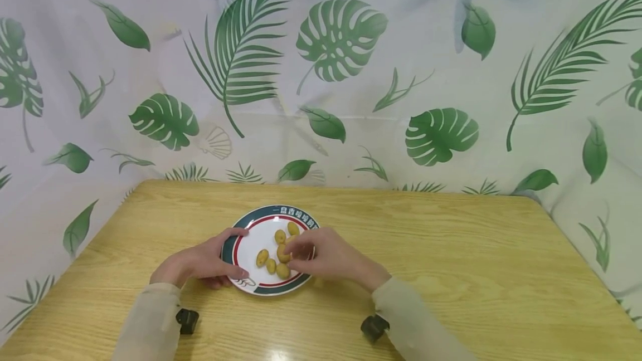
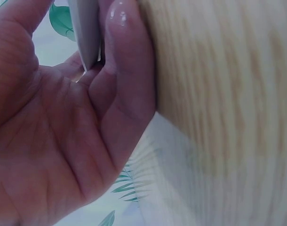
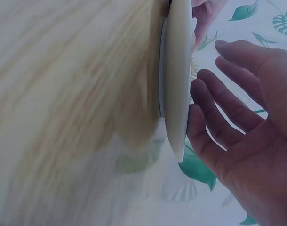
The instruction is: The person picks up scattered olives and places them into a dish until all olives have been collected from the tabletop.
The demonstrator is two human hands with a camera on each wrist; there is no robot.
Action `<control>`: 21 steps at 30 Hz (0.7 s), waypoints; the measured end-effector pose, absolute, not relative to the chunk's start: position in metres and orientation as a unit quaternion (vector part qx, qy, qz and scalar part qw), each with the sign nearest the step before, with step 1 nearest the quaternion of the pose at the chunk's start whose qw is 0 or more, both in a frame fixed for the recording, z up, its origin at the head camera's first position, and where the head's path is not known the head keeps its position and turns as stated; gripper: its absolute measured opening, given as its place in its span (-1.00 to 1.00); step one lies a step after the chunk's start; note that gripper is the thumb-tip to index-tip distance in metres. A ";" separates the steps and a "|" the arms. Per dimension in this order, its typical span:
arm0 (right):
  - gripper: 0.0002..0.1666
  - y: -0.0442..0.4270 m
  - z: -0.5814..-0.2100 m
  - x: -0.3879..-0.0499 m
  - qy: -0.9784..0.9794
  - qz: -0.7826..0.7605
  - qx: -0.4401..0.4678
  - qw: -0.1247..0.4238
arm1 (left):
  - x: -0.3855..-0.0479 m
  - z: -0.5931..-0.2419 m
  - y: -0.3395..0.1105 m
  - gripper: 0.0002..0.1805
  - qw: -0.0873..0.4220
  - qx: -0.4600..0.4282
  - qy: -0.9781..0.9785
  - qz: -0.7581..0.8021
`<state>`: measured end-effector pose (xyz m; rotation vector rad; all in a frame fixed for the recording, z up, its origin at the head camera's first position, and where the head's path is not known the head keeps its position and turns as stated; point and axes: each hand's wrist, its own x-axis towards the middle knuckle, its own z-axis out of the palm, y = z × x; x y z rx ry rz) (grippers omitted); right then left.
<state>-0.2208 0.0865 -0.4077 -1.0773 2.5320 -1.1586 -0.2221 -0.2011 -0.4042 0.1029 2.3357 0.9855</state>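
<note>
A round plate (image 1: 248,249), white with a dark green rim and a red ring, lies on the table and bears several small yellow potatoes (image 1: 262,258). My left hand (image 1: 208,258) grips the plate's left edge, the thumb over the rim and other fingers below it. In the left wrist view, the plate's edge (image 2: 87,35) sits between thumb and fingers. Over the plate's right side is my right hand (image 1: 326,255), its fingers spread and loosely bent beside a potato (image 1: 283,253). The right wrist view shows these fingers (image 3: 228,101) next to the plate's edge, with no potato between thumb and fingers.
The wooden table (image 1: 451,272) stretches out around the plate, widest to the right. Behind it hangs a pale curtain (image 1: 371,144) printed with green leaves. A black wrist device (image 1: 187,321) shows at the left sleeve and another black device (image 1: 374,327) at the right.
</note>
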 end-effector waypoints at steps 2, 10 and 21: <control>-0.76 0.091 -0.406 -0.220 0.847 -0.386 -0.359 0.077 | -0.222 -0.403 -0.201 0.03 0.297 0.039 0.878 0.372; -0.75 0.108 -0.403 -0.217 0.853 -0.386 -0.345 0.073 | -0.221 -0.404 -0.201 0.02 0.297 0.038 0.880 0.368; -0.71 0.133 -0.401 -0.210 0.858 -0.384 -0.336 0.063 | -0.222 -0.404 -0.202 0.03 0.298 0.040 0.879 0.369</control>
